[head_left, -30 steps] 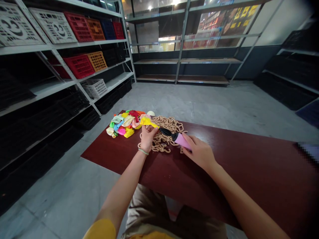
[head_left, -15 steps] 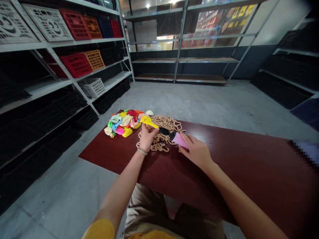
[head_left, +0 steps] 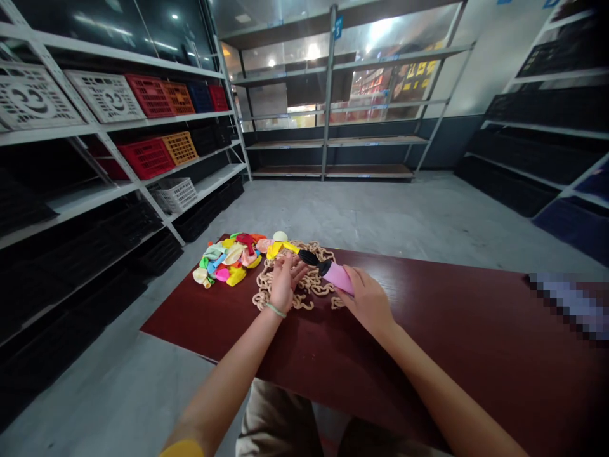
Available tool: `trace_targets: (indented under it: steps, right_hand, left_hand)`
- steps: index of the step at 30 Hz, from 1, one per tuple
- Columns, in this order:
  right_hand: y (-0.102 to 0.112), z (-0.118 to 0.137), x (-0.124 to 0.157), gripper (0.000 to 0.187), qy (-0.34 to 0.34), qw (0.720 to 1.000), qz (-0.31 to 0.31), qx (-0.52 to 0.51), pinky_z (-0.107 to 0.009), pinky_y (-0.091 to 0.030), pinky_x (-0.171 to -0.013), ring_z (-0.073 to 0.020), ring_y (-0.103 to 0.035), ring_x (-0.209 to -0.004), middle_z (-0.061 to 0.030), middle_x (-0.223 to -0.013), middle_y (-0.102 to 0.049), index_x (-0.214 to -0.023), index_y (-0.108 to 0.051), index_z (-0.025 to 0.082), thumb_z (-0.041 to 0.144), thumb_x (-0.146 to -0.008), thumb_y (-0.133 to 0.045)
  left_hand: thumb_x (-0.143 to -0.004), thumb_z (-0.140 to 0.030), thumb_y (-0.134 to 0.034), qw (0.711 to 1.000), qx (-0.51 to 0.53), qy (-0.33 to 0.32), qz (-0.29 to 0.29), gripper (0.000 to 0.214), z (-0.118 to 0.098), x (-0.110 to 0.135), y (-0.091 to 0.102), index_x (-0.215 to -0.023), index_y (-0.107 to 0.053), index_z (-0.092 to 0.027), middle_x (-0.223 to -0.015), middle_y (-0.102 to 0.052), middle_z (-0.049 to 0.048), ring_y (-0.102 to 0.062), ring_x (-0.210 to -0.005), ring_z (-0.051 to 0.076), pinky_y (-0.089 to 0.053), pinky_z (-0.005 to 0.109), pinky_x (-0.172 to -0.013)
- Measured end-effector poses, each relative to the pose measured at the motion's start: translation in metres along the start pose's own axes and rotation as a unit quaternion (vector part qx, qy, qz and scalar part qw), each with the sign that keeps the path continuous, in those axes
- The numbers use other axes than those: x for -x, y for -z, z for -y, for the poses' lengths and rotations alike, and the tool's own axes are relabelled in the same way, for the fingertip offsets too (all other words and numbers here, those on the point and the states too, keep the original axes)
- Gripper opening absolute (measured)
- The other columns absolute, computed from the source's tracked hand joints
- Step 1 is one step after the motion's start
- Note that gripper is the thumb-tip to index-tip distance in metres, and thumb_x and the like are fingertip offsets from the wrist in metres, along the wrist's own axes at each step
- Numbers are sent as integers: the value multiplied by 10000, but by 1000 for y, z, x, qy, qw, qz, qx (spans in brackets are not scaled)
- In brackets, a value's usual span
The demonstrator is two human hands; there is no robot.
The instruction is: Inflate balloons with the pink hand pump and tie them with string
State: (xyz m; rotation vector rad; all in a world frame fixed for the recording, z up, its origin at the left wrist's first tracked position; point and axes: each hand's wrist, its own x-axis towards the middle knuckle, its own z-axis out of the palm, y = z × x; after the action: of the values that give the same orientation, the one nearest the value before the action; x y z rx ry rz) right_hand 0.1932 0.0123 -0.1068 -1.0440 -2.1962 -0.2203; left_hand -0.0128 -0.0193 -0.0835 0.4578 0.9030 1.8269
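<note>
My right hand is wrapped around the pink barrel of a hand-held balloon pump, whose black ribbed end points left and away from me. At that tip is a yellow balloon, limp and flat. Just below the balloon, my left hand is turned partly palm up with its fingers spread; I cannot tell whether it touches the balloon. Beneath and around both hands spreads a heap of tan curled pieces like chain links. Left of it lies a pile of limp coloured balloons.
Everything lies on a dark red-brown table. A pale round object sits at its far edge. A blurred-out object is at the right. Shelves with crates stand on the left, with a bare rack behind.
My left hand has loosened its pinch on the yellow balloon and spread its fingers. The pump stays in my right hand. The view has tilted up slightly.
</note>
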Motion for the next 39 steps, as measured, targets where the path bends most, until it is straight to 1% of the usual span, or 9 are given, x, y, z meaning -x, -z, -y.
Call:
trace_targets:
  steps: [4, 7, 12, 16, 22, 27, 31, 35, 39]
  right_hand:
    - [1, 2, 0, 462, 9, 1000, 24, 15, -370, -447, -829, -261, -597, -1004, -131, -1227, -614, -1316, -501, 177, 416, -921, -523]
    - [2, 3, 0, 487, 6, 997, 74, 29, -366, -417, -790, -262, -607, -963, -117, -1173, -645, -1332, -488, 206, 445, -911, -541]
    - [-3, 2, -1, 492, 8, 991, 126, 35, -372, -388, -785, -260, -601, -938, -104, -1098, -660, -1324, -475, 208, 440, -899, -558]
    - [-7, 7, 0, 459, 14, 992, 129, 3, -367, -402, -808, -268, -575, -1014, -128, -1169, -619, -1259, -501, 176, 439, -888, -563]
    - [-12, 15, 3, 432, 38, 989, 141, -16, -328, -413, -734, -233, -605, -917, -101, -1096, -650, -1255, -491, 189, 420, -894, -548]
    - [-10, -1, -2, 449, 91, 987, 131, 2, -349, -417, -765, -245, -608, -913, -118, -1082, -658, -1263, -488, 162, 414, -898, -556]
    - [-7, -15, -3, 435, 109, 986, 126, 0, -355, -420, -778, -251, -606, -916, -125, -1072, -657, -1245, -500, 152, 414, -901, -551]
    - [-8, -17, 4, 434, 104, 988, 117, 14, -339, -416, -750, -244, -601, -876, -113, -1040, -657, -1227, -514, 146, 418, -892, -555]
    - [-13, -12, 12, 422, 76, 992, 98, 27, -324, -406, -711, -240, -604, -865, -94, -1007, -662, -1218, -531, 155, 381, -864, -576]
  left_hand:
    - [-841, -462, -648, 998, -37, -15, 57, 347, 2, -5, -14, -972, -644, -141, -1040, -694, 123, -666, -1018, 237, -491, 400, -950]
    - [-854, -443, -627, 996, -25, -62, 52, 296, 5, -16, -20, -857, -636, -147, -913, -702, 95, -669, -992, 232, -479, 386, -951]
    - [-869, -387, -619, 988, 93, -121, 15, 232, -2, -32, -9, -781, -530, -191, -757, -618, 6, -656, -784, 155, -499, 368, -899]
    - [-880, -407, -610, 982, 153, -109, 17, 254, -11, -30, 1, -790, -495, -199, -695, -516, -30, -550, -628, 111, -525, 360, -821]
    - [-913, -442, -543, 975, 147, -141, -82, 290, -28, -27, 4, -785, -440, -204, -633, -406, -48, -431, -510, 81, -383, 213, -494]
    - [-952, -386, -450, 951, 153, -207, -171, 270, -69, -38, 26, -763, -379, -207, -622, -304, -60, -328, -476, 60, -269, 197, -440]
    - [-959, -371, -424, 936, 148, -244, -203, 260, -89, -41, 41, -767, -350, -212, -627, -269, -58, -272, -470, 65, -241, 211, -429]
    - [-946, -303, -425, 936, 147, -258, -191, 183, -87, -40, 39, -796, -364, -217, -625, -258, -60, -260, -467, 71, -232, 213, -426]
    - [-909, -288, -472, 947, 131, -226, -187, 190, -65, -36, 21, -765, -371, -216, -613, -291, -63, -281, -442, 68, -227, 208, -402]
